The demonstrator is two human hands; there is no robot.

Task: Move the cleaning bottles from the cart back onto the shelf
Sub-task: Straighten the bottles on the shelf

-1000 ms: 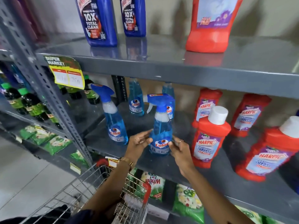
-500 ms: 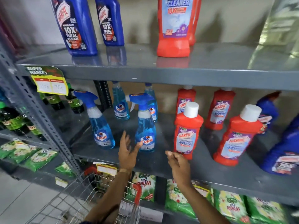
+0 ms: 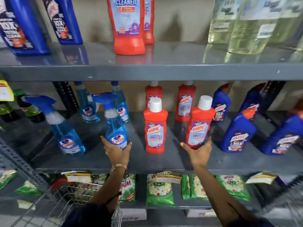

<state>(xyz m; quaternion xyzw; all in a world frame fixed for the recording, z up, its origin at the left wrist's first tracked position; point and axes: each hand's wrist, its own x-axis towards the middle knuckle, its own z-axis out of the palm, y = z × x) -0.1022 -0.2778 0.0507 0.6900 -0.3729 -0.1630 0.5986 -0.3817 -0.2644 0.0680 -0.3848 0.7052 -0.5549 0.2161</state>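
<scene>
Shelf: grey painted metal shelf (image 3: pixel 164 159), smooth and faintly glossy, perforated upright at left.
Spray bottle: clear blue Colin spray bottle (image 3: pixel 116 128) with trigger head, standing at the shelf's front.
Left hand: left hand (image 3: pixel 118 151) cups its base, fingers spread around it; a half-second ago it hovered loose before the bottle.
Red bottle: opaque red Harpic bottle (image 3: pixel 199 123), white cap, tilted.
Right hand: right hand (image 3: pixel 197 152), previously empty, now cradles its bottom.
Cart: wire cart (image 3: pixel 65 202) below left.
</scene>
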